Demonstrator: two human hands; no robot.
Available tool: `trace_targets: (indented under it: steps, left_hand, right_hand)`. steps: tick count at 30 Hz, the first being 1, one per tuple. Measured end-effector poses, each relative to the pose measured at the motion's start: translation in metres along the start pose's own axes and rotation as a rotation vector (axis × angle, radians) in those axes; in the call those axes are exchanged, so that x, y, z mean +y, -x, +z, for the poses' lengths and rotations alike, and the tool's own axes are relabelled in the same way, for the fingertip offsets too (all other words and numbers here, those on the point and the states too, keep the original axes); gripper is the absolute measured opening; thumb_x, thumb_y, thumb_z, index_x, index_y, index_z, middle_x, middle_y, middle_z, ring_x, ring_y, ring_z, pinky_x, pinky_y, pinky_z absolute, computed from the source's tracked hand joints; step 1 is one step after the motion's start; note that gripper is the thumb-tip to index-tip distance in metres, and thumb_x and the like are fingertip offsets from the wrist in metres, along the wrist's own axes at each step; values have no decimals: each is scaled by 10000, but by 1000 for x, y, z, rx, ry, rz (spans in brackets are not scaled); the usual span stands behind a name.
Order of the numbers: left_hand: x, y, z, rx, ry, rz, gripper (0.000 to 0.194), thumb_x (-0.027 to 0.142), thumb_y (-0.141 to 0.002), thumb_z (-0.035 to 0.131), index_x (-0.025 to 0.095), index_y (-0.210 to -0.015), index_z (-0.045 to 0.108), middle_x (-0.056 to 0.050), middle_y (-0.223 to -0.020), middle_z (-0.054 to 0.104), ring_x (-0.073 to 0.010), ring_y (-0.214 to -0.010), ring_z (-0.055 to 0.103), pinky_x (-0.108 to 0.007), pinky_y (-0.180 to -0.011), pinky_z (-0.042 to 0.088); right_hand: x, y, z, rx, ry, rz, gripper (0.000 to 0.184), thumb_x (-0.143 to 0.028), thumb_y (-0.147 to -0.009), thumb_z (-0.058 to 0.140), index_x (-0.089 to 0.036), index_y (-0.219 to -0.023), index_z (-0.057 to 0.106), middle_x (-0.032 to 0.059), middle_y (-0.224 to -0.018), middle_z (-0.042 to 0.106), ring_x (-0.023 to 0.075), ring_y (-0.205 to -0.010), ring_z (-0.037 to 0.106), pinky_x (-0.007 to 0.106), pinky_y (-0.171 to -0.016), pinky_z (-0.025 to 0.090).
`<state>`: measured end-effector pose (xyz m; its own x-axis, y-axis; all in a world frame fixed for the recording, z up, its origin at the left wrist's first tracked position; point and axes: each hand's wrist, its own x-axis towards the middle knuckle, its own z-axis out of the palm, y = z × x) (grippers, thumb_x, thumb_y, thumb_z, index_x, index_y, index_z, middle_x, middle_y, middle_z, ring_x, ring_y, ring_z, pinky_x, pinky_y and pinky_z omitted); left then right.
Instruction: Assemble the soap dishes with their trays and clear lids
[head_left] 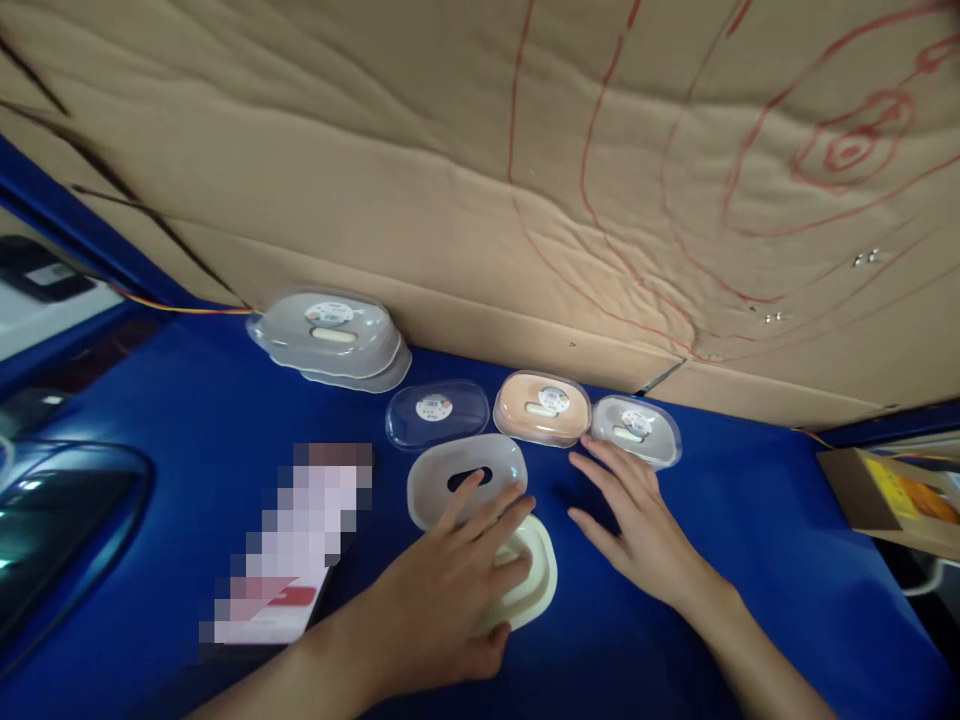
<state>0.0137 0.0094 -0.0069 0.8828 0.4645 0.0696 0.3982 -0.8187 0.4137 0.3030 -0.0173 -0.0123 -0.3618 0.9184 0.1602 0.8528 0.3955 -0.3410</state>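
My left hand (461, 590) has its fingers spread over a grey oval piece (431, 470) with a dark slot in its middle. The same hand partly covers a pale cream oval dish (544, 575); I cannot tell whether the fingertips touch either piece. My right hand (637, 520) is open, with its fingertips close to the front edges of a peach oval box (517, 405) and a small grey oval box (664, 435). Both boxes have clear covers with round labels. Left of the peach box lies a clear oval cover (405, 420) with a round label.
A stack of grey oval boxes (292, 335) stands at the back left against the cardboard wall (375, 180). A phone-like device with a blurred screen (300, 545) lies left of my left hand on the blue table (750, 560). A cardboard box (855, 490) is at the right.
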Motion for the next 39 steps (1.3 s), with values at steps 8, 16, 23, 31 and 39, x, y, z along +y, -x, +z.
trace_targets:
  steps: [8, 16, 23, 31, 39]
  left_hand:
    - [-3, -5, -1, 124, -57, 52, 271, 388, -963, 683, 214, -1169, 710, -167, -1527, 632, -357, -1500, 508, -602, -1272, 335]
    - [-3, -5, -11, 466, 408, -198, 382, 206, -1014, 579, 276, -1389, 548, -110, -1420, 643, -272, -1329, 630, -455, -1084, 566]
    - [-4, -17, -3, 646, 1336, -468, 1060, 385, -802, 900, 417, -1593, 195, -128, -1655, 414, -320, -1338, 635, -518, -1085, 569]
    - [2, -19, -16, 563, 1520, -649, 879, 433, -734, 935, 284, -1461, 464, -142, -1512, 608, -389, -1418, 580, -538, -1129, 524]
    - [10, -15, -2, 369, 1500, -484, 981, 348, -743, 934, 300, -1523, 341, -147, -1569, 514, -346, -1413, 581, -526, -1187, 488]
  right_hand:
    - [14, -84, 3, 9, 45, 36, 935, -324, -890, 828, -253, -1662, 306, 224, -1742, 256, 424, -1616, 267, 674, -1281, 239]
    - [30, -90, -9, 62, -133, 52, 769, -421, -874, 841, -289, -1529, 460, 141, -1534, 539, 334, -1453, 522, 535, -1204, 446]
    - [1, -77, -43, -132, -472, -49, 906, -563, -811, 888, -332, -1550, 416, 98, -1586, 521, 315, -1459, 539, 503, -1214, 453]
    - [7, -80, -36, -61, -460, 10, 603, -546, -1035, 616, -340, -1564, 414, 92, -1598, 535, 295, -1481, 527, 527, -1231, 439]
    - [25, -89, -10, -49, 126, -16, 515, -348, -951, 719, -219, -1419, 548, 209, -1621, 479, 384, -1535, 443, 647, -1238, 371]
